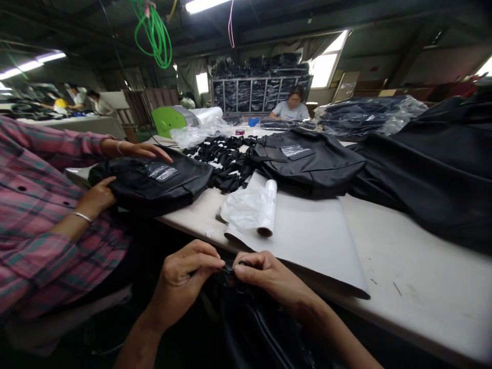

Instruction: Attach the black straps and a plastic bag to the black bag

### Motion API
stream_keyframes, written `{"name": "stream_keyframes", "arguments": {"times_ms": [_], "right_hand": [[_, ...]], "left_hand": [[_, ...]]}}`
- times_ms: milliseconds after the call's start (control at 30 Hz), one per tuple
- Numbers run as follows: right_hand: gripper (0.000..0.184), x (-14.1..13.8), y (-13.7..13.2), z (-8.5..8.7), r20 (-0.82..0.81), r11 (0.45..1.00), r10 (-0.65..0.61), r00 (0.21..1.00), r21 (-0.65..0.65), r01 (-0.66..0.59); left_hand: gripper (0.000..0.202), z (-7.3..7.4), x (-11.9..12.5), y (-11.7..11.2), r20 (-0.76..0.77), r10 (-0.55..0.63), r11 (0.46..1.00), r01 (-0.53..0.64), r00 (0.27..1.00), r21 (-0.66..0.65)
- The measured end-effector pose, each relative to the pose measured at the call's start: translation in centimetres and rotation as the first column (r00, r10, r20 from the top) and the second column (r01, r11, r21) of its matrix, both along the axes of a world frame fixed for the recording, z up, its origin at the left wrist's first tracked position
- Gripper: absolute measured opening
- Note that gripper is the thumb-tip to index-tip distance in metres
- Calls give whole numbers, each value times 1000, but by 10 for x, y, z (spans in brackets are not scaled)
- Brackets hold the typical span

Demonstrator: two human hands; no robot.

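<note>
My left hand (189, 269) and my right hand (265, 274) meet at the near edge of the table. Both pinch small black pieces at the top of a black bag (249, 328), which hangs below them in shadow. The piece looks like a strap or buckle part, but its exact kind is too dark to tell. Just beyond my hands, a roll of clear plastic (270, 205) lies on a white sheet (315, 236). Another black bag (307, 159) with a clear window rests farther back on the table.
At left, a co-worker in a plaid shirt (42, 205) has both hands on a black bag (180, 179). Black straps with white ties (226, 161) are heaped mid-table. A green machine (169, 120) stands behind. Black material (430, 159) covers the right side; another person (290, 110) sits opposite.
</note>
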State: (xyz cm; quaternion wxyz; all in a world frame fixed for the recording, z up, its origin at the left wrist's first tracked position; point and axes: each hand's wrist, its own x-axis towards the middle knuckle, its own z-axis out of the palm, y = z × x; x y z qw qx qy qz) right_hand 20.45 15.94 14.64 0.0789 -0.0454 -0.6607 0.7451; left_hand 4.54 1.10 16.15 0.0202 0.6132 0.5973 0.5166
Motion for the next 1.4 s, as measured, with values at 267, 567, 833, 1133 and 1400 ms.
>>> {"name": "stream_keyframes", "arguments": {"times_ms": [267, 567, 833, 1133, 1400], "right_hand": [[35, 13, -4, 4, -82, 852, -361, 929, 378, 364], [24, 15, -10, 0, -143, 746, -424, 894, 504, 435], [18, 11, -13, 0, -188, 649, -399, 898, 633, 421], [12, -17, -16, -29, -41, 505, -502, 864, 797, 331], [11, -26, -9, -27, 51, 511, -482, 875, 827, 233]], "left_hand": [[44, -86, 9, 0, 457, 425, 881, -242, 781, -407], [65, -99, 33, -10, 756, 397, 911, -121, 520, -394], [85, -107, 31, 5, 855, 394, 919, -128, 336, -373], [61, -107, 9, 15, 843, 331, 935, -28, 423, -353], [25, -116, 20, 17, 686, 431, 897, -364, 587, -252]]}}
